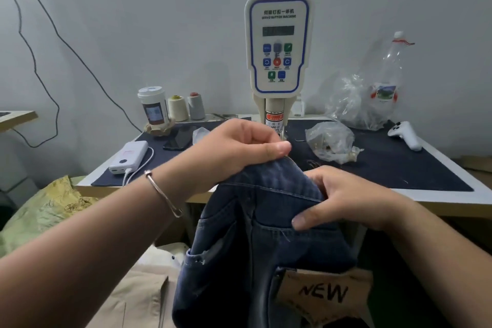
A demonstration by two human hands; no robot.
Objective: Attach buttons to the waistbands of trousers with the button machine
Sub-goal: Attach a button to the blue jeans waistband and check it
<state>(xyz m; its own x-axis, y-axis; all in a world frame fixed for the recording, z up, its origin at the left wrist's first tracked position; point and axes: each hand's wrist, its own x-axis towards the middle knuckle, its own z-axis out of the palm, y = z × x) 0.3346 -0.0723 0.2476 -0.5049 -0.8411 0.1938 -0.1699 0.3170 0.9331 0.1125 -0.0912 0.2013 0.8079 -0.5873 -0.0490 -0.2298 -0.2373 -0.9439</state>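
Open room on the worktop (399, 178) is mostly right of the machine (277, 42): a bare strip of dark mat runs toward the near right corner. Closer to the machine on that side sits a crumpled bag (330, 141), with a bigger bag (354, 104) and a bottle (387, 74) behind it against the wall, and a white controller (406, 134) further right. Left of the machine it's tighter: phone (178, 138), power bank (129, 157) with its cable, a cup (153, 106) and two thread cones (177, 108) at the back. Straight in front of the machine, both hands and the jeans (266, 221) fill the gap.
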